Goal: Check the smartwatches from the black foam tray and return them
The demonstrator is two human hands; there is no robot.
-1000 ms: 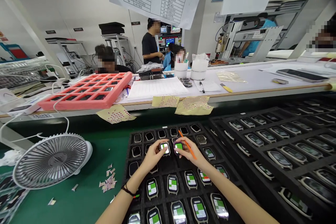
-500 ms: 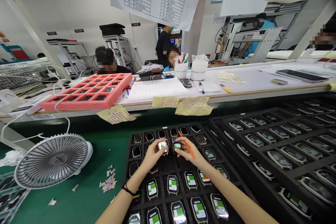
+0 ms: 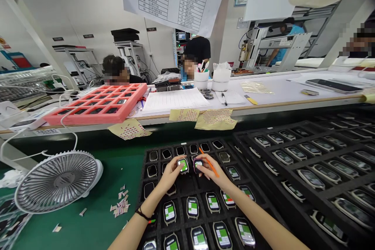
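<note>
My left hand (image 3: pixel 169 175) is closed on a strapless smartwatch (image 3: pixel 184 165), its lit screen showing green and white blocks, the thumb on its face. Close beside it, my right hand (image 3: pixel 216 171) grips a second smartwatch (image 3: pixel 198 161) with a dark, purplish rim; the thumb covers part of the screen. A thin orange stick (image 3: pixel 209 163) also lies slanted across the right hand's fingers. Both hands are over a black foam tray (image 3: pixel 181 211) whose pockets hold several watches. Nearer ones, such as a lit watch (image 3: pixel 192 207), show green and white; the far rows are dark.
Stacked black trays (image 3: pixel 263 152) of watches fill the right side. At left, a white fan (image 3: pixel 60 181) stands on the green mat (image 3: pixel 96 226) near scattered paper scraps (image 3: pixel 120 206). The raised shelf (image 3: pixel 269 105) ahead carries a pink foam tray (image 3: pixel 117 116). Coworkers are beyond it.
The left watch has tilted so that its screen shows green rather than glare. My right thumb now covers more of the other watch's screen. In the background, a standing person has shifted right.
</note>
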